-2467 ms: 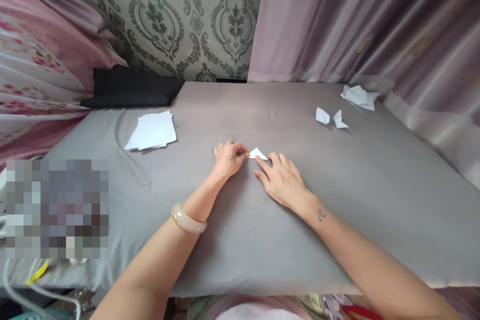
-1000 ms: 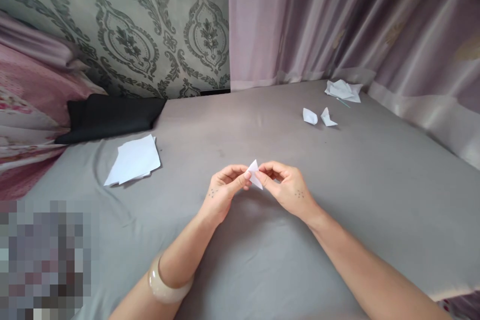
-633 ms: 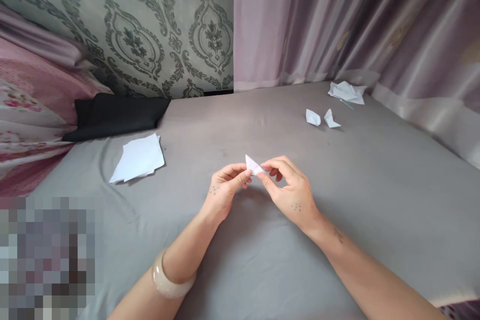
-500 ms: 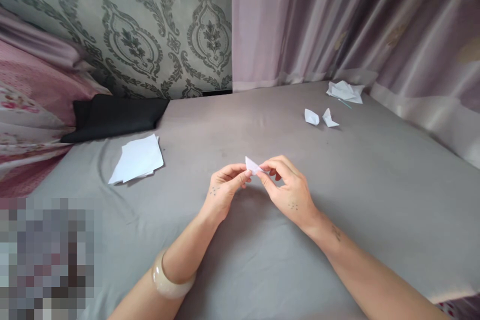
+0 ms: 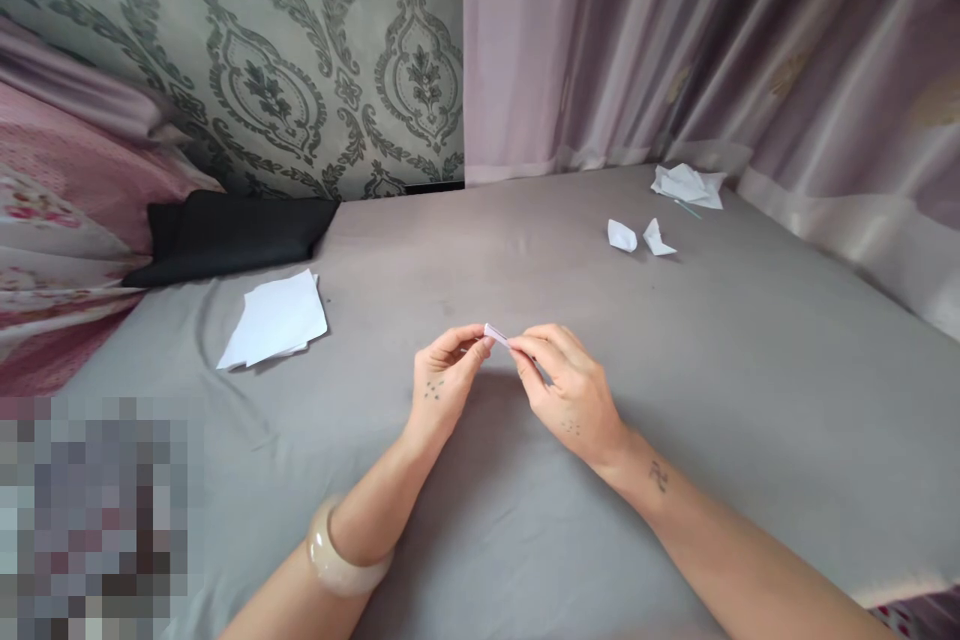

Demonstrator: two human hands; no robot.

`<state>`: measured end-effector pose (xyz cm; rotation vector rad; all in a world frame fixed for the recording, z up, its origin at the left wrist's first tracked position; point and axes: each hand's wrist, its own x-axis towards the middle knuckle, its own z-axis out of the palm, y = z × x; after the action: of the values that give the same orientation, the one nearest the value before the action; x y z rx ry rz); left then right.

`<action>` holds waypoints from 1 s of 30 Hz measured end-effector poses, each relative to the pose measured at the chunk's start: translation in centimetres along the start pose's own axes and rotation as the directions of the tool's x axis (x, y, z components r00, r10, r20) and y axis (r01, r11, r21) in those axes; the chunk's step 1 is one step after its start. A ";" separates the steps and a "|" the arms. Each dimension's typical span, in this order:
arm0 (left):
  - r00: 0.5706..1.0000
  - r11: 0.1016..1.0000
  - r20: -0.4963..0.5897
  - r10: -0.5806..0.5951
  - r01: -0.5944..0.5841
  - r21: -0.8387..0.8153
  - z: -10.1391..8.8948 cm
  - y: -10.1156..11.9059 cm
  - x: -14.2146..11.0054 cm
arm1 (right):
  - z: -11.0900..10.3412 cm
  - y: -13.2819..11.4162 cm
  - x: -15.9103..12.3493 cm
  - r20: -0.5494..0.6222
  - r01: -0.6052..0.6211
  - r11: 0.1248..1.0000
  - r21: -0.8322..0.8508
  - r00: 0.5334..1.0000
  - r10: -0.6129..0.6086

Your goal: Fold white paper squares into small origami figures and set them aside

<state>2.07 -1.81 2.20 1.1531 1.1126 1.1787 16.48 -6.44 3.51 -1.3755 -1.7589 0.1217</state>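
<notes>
A small folded piece of white paper [image 5: 496,334] is held up between my two hands, above the grey sheet [image 5: 480,540]. My left hand [image 5: 448,375] pinches its left end between thumb and fingers. At the other end, the thumb and fingertips of my right hand [image 5: 571,385] close on the paper. It shows nearly edge-on, as a narrow strip with a dark line along it. Part of it is hidden behind my fingertips.
A stack of white paper sheets [image 5: 281,318] lies at left, with a black cloth [image 5: 240,235] behind it. At the far right are two folded paper pieces, one here [image 5: 622,236] and one beside it [image 5: 659,238], a paper pile [image 5: 686,185] and a thin green stick [image 5: 688,209].
The folded paper has turned from showing a pointed triangular face to lying nearly edge-on. My right hand has tilted and shifted slightly down; my left hand has moved a little left.
</notes>
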 end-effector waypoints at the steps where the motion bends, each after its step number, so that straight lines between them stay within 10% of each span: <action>1: 1.000 1.000 0.000 0.016 -0.016 0.018 0.0 -0.1 0.0 | 0.0 0.0 0.0 0.004 -0.013 1.000 0.007 1.000 0.013; 17: 0.944 0.862 0.164 0.285 -0.327 0.387 -0.3 -0.5 -0.3 | 0.7 1.1 0.4 0.135 -0.373 0.890 0.261 0.927 0.349; 24: 0.979 0.974 0.200 0.045 -0.088 0.211 -0.1 -0.1 -0.2 | -0.2 2.3 1.3 0.322 -0.488 0.765 0.421 0.869 0.376; 30: 0.895 0.947 0.407 -0.184 0.272 -0.171 -0.4 1.3 0.0 | -1.5 2.9 1.8 0.661 -0.736 0.417 0.534 0.671 0.336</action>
<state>1.59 -1.72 3.44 0.9926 0.7651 0.8208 19.60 -4.47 3.87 -1.2196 -1.1860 1.5519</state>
